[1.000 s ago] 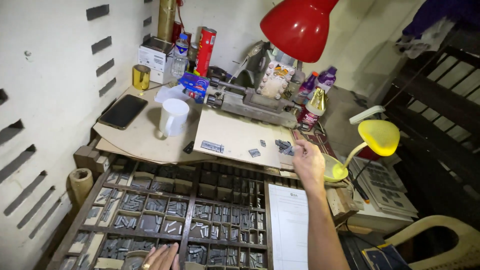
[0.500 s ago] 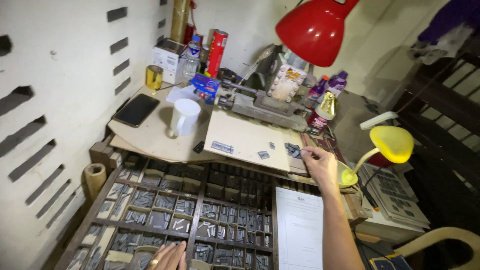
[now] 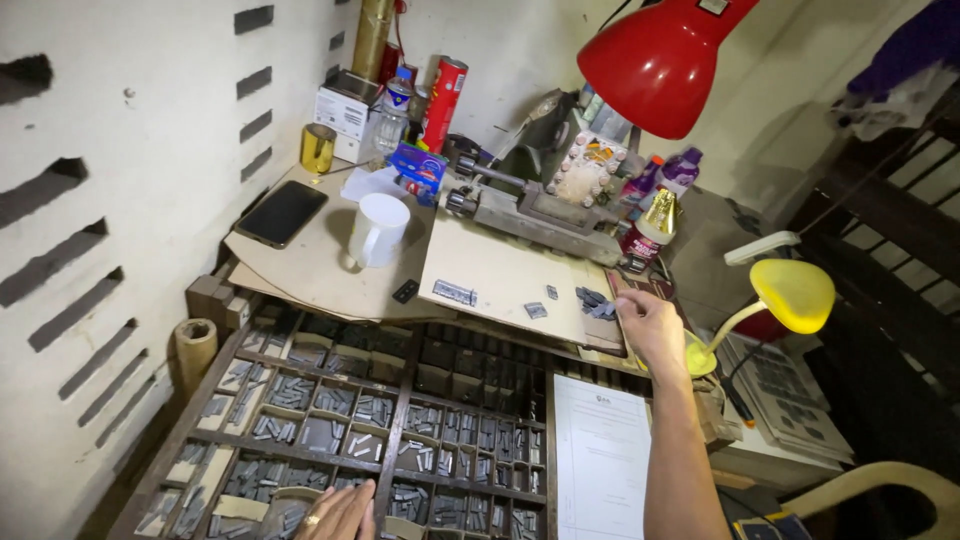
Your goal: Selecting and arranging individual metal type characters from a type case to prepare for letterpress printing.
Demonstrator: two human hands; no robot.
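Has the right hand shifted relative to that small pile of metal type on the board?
No. The right hand stays just right of the metal type pile on the board; only the camera moved.

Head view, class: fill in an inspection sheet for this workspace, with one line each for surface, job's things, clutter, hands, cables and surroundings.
Surface: tan board lying above a wooden type case.
Job's things: small metal pieces on the board; case compartments hold many more.
Clutter: white mug, phone, red can, bottles, yellow glass, printed sheet.
Hands: right hand reaches to the pieces at the board's edge; left hand rests on the case's near edge.
Cables: nothing seen.
Surroundings: red lamp, yellow lamp, slotted white wall, metal press.
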